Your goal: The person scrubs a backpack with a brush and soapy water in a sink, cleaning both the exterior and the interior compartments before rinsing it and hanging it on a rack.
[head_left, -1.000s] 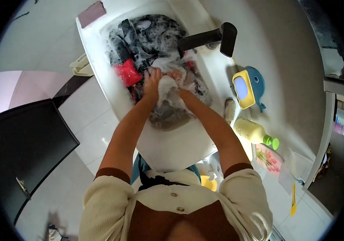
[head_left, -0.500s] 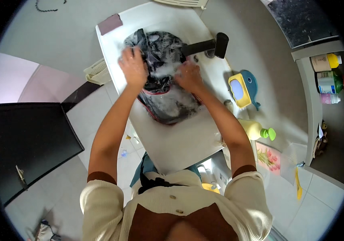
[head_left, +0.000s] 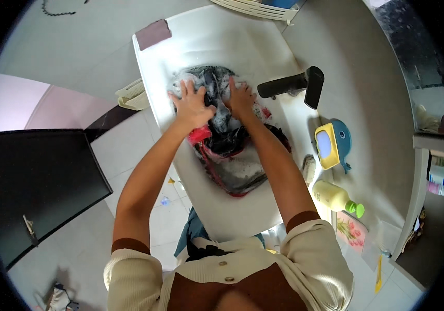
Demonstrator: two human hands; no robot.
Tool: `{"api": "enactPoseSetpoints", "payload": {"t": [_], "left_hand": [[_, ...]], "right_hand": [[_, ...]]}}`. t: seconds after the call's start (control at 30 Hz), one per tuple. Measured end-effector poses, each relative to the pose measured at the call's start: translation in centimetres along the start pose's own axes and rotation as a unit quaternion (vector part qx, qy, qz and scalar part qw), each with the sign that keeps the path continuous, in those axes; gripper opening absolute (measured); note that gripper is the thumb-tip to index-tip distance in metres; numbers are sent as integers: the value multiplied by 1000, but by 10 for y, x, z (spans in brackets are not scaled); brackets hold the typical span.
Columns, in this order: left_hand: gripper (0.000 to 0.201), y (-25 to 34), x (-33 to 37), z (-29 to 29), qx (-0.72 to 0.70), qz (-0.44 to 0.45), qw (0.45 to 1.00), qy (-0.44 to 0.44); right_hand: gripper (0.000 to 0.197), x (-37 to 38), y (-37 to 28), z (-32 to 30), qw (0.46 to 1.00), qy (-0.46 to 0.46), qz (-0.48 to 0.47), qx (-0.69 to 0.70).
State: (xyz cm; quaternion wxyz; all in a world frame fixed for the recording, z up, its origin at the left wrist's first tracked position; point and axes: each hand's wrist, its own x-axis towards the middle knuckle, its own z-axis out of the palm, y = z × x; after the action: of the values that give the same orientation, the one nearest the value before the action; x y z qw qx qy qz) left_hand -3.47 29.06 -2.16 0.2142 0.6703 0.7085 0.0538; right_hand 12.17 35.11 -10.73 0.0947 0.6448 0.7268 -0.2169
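Note:
A wet, soapy black bag-like cloth item with red trim (head_left: 227, 142) lies crumpled in the white basin (head_left: 222, 39). My left hand (head_left: 191, 108) rests on its upper left part, fingers spread over the suds. On the upper right part lies my right hand (head_left: 241, 99), its fingers also stretched out. Foam covers the fabric around both hands. A bright red patch of the item shows beside my left wrist. Parts of the fabric are hidden under my palms and right forearm.
A black faucet (head_left: 297, 88) reaches over the basin's right side. Along the right stand a whale-shaped soap dish (head_left: 340, 140), a brush (head_left: 309, 168) and a yellow pump bottle (head_left: 331, 196). A mauve cloth (head_left: 153, 34) lies on the far left corner.
My hands have gone from curled on the fabric to spread out over it. The item is bunched differently, with more red showing. The whole view has shifted, and the basin appears lower.

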Motion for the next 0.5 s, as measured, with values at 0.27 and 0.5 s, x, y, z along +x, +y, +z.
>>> {"api": "enactPoseSetpoints", "payload": {"t": [0.27, 0.5], "left_hand": [[67, 19, 26, 50, 225, 44, 954, -191], [68, 27, 40, 79, 258, 47, 943, -204]], "right_hand": [[79, 45, 36, 45, 961, 179, -93, 191], [58, 83, 63, 52, 958, 170, -87, 214]]}}
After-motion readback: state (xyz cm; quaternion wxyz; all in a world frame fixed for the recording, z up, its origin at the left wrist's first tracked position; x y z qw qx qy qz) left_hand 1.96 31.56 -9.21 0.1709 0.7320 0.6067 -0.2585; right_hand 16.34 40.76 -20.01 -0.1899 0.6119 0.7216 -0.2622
